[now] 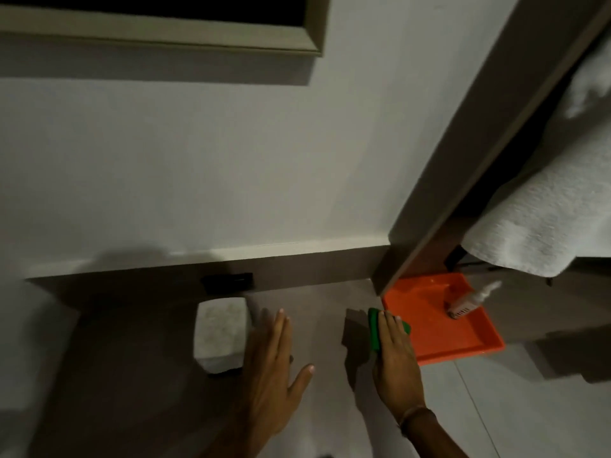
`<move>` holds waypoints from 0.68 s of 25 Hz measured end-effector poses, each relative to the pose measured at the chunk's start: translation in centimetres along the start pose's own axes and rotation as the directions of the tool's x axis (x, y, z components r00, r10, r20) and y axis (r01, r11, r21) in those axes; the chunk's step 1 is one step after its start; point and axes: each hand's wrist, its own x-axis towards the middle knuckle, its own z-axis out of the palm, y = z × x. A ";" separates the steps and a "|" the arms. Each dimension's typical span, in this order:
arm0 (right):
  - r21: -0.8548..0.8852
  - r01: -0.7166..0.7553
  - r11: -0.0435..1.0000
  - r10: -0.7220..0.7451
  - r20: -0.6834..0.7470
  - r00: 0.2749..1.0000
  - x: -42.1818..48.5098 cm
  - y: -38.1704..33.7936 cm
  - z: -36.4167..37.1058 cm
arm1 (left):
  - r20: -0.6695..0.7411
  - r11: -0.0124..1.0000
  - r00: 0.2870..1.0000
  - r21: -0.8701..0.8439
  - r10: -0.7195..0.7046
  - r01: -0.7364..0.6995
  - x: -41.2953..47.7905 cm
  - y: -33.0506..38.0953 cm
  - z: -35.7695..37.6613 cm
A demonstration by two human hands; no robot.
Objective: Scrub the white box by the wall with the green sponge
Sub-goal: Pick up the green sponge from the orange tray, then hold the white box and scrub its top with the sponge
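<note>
The white box (221, 332) stands on the brown surface a little in front of the wall, left of centre. My left hand (272, 361) hovers just right of the box, flat, fingers spread, holding nothing. The green sponge (374, 328) lies under the fingers of my right hand (395, 355), at the left edge of the orange tray. That hand rests flat on top of the sponge and covers most of it.
An orange tray (463, 342) sits at the right with a small spray bottle (469, 300) lying in it. A white towel (545, 219) hangs over the shelf above. A dark socket plate (228, 282) is set in the low backboard behind the box.
</note>
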 end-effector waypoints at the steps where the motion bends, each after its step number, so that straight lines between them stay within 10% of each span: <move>1: 0.018 0.027 0.999 -0.027 0.008 1.000 -0.6 -1.7 0.2 | -0.061 0.999 0.998 -0.030 -0.027 0.025 -1.0 -1.5 -1.4; 8: 0.058 0.231 0.971 -0.234 0.052 0.971 -0.1 -13.9 2.4 | -0.078 0.852 0.922 -0.417 -0.379 0.315 -1.7 -13.0 -6.3; 17: -0.072 0.455 0.887 -0.432 0.218 0.875 3.5 -23.3 2.8 | 0.069 0.687 0.969 -0.693 -0.239 0.219 0.9 -15.4 -4.0</move>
